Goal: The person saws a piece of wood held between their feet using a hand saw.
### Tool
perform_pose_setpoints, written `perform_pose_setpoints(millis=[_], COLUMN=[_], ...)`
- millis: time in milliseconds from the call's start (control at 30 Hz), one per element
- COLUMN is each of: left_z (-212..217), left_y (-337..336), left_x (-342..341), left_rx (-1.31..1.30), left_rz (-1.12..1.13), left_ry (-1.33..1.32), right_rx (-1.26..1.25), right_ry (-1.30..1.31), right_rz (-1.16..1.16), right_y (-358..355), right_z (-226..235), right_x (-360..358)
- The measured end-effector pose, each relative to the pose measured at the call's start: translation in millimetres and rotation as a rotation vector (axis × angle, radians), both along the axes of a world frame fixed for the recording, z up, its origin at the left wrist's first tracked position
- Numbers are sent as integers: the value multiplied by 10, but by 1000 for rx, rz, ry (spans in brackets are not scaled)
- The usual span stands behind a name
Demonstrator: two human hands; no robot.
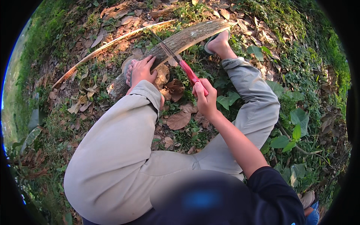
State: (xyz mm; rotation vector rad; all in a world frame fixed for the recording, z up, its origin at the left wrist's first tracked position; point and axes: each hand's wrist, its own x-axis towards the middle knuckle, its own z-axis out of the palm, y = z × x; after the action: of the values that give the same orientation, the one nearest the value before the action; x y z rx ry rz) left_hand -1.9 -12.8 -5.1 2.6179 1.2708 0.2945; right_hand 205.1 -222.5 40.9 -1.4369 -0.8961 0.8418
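I see the right hand [202,95] wrapped round the saw [188,71], its blade across the log [193,36]; the left hand [143,70], fingers loosely spread, rests on the log near that blade; from here I'd fear a rolling log or skipping stroke cutting those fingers

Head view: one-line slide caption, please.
Right hand holds a red-handled blade across a log; left hand rests on the log.

Rough wooden log [197,33], glossy handle [189,72], matt cloth trousers [112,157]; the blurred blade [168,49] is probably metal.
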Motion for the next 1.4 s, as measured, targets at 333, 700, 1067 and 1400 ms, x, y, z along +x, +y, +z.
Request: perform_pose_setpoints(millis=[333,700,1067,1400], left_z=[-44,-87,-91,-108], left_y=[6,64,54,6], left_x=[15,167,-48,-117], left_rx=[75,-10,66,65], left_rz=[-39,-66,-11,14], left_ry=[-46,-57,-49,-19], right_rx=[-290,-136,-357,-397], right_ry=[-91,-531,-450,-471], right_rz=[173,110,-70,-34], right_y=[-355,119,141,-215], right_z=[-300,-326,-216,10], right_x=[79,-59,-409,-328])
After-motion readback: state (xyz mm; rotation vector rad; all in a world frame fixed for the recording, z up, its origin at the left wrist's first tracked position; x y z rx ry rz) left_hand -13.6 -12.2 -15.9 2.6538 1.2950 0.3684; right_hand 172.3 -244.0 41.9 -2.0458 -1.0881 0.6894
